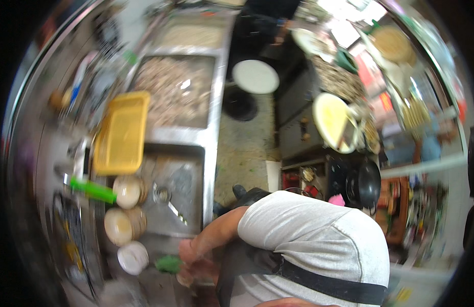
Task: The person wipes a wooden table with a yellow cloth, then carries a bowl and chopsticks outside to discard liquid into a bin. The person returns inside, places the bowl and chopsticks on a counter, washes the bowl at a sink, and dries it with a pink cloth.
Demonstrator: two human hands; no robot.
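Note:
My right arm reaches left from a light grey short sleeve, over the near end of a steel sink (155,153). My right hand (187,250) is at the sink's near right corner, smeared by motion, its fingers unclear. Just below it, a blurred patch of skin looks like my left hand (201,272), mostly indistinct. A green scouring pad (169,264) lies against the hands; which one touches it I cannot tell. Left of the pad sits a white bowl (133,258). Beyond it are two bowl stacks, a nearer one (119,226) and a farther one (128,192).
A yellow plastic basket (120,133) rests on the sink's left rim, near a green-handled tool (93,190). A farther basin (175,92) holds pale brownish pieces of food. Across the aisle are a yellow-filled round container (331,122) and a black wok (369,183). A round white lid-like disc (256,77) stands ahead.

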